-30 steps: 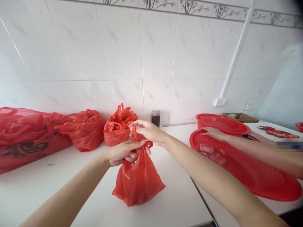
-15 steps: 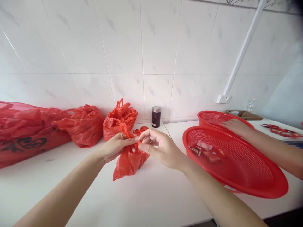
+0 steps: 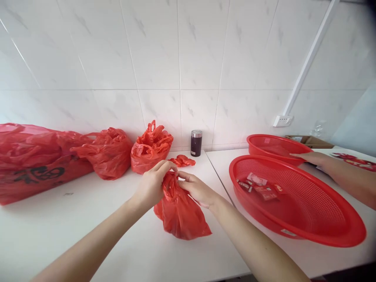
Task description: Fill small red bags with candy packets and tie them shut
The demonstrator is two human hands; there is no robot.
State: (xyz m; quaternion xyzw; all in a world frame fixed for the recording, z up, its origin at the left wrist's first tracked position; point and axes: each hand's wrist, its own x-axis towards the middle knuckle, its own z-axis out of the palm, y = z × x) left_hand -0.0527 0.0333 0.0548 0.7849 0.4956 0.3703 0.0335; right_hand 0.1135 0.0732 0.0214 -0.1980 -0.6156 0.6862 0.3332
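In front of me a red plastic bag hangs from my fingers, its body resting low over the white table. My left hand is closed on the gathered neck of the bag from the left. From the right, my right hand pinches the same neck between thumb and fingers. What the bag holds cannot be seen. Just behind it lies a small crumpled red bag. Beyond my left hand stands a bunched red bag with its handles up.
Further left are another red bag and a large printed one. A dark tumbler stands by the wall. To the right, a big red basket contains small packets; another person's hand touches a second red basket.
The bag in my hands has turned, so its body now swings to the right. Both hands have shifted around its neck. The other person's hand has drawn back to the basket's rim.
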